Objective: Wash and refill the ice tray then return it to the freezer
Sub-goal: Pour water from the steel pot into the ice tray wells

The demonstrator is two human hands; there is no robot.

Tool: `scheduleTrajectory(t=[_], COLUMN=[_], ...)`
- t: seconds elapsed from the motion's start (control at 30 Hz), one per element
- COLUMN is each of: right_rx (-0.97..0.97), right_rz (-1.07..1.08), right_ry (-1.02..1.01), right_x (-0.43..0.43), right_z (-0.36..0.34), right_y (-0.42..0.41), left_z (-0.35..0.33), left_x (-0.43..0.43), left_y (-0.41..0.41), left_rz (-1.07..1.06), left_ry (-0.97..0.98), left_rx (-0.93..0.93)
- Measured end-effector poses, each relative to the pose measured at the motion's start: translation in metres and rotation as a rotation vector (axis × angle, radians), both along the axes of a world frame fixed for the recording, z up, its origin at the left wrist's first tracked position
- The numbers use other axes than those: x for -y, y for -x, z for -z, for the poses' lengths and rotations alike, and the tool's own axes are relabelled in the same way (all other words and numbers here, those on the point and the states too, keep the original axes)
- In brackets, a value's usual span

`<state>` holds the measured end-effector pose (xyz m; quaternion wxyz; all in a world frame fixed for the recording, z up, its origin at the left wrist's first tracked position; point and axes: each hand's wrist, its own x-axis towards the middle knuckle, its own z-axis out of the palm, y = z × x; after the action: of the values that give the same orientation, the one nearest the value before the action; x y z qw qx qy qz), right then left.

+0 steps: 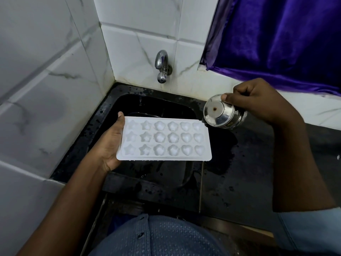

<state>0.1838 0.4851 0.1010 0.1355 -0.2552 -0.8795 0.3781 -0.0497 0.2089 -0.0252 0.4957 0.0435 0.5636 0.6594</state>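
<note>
Head view: my left hand (110, 143) grasps the left end of the white ice tray (164, 139), fingers underneath, level above the black sink (129, 100), while my right hand (258, 100) grasps a tipped steel cup (223, 115) just beside its far right corner.

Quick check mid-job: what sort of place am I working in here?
Most likely a home kitchen sink corner: a wall tap over a black sink, white wall tiles, and a wet dark counter.

Left hand (112, 143) palm-up gripping the ice tray (164, 139) edge, right hand (258, 101) fingers (241, 88) curled round a steel cup (222, 116)
</note>
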Motion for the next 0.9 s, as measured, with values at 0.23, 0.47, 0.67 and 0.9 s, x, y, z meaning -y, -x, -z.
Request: scheduleTrajectory(t=[0.23, 0.47, 0.67, 0.9], right_rx=[0.068, 0.097, 0.122, 0.149], right_rz=[-0.021, -0.018, -0.007, -0.012], right_ry=[-0.087, -0.124, -0.128, -0.151], right_x=[0.000, 0.001, 0.008, 0.016], right_z=[-0.003, -0.005, -0.008, -0.012], right_y=[0.003, 0.005, 0.006, 0.004], left_z=[-0.002, -0.002, -0.002, 0.000], left_x=[-0.004, -0.006, -0.005, -0.003], left_y=[-0.004, -0.008, -0.010, -0.012], left_rz=[0.002, 0.007, 0.004, 0.002], left_ry=[0.018, 0.028, 0.042, 0.054], left_rx=[0.005, 0.005, -0.001, 0.009])
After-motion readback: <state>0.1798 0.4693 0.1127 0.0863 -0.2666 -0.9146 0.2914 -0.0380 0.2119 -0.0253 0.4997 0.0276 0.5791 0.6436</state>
